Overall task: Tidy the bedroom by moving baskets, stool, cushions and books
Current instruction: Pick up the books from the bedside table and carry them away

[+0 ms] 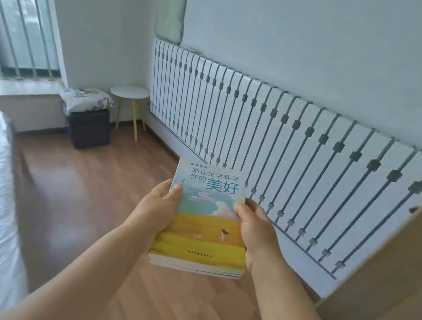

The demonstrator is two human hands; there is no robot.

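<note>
yellow-covered books [202, 229] gripped by left hand [154, 213] and right hand [255, 229], lower titles hidden.

Both arms are stretched out forward, bare, coming in from the bottom of the view and angling toward each other. The left hand [154, 210] grips the left edge of the books [202, 229], thumb on top of the cover, fingers tucked under. The right hand [254, 228] does the same on the right edge. Wrists pretty straight, palms facing each other.
</note>
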